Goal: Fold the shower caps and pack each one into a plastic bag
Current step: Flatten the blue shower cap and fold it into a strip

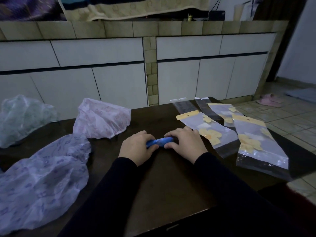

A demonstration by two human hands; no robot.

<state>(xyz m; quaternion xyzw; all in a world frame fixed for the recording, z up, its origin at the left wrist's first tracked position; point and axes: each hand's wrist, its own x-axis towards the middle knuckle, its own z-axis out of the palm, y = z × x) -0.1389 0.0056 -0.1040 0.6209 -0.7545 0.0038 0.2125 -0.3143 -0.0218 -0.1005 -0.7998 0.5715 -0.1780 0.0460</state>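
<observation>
I am gripping a blue shower cap [159, 141] rolled into a tight, glossy tube — my left hand [136, 147] is curling round one end and my right hand [185, 142] round the other, hiding both tips. It is lying on the dark wooden table [153, 182] between my hands. Left of my left hand, three crinkled, filmy caps are lying loose: pink [102, 118], lilac [42, 175] and pale green [22, 118], the last two cut off by the frame. Right of my right hand, flat clear plastic bags [222, 134] with yellow flower prints are fanning toward the table's edge — bare tabletop is lying open toward me.
</observation>
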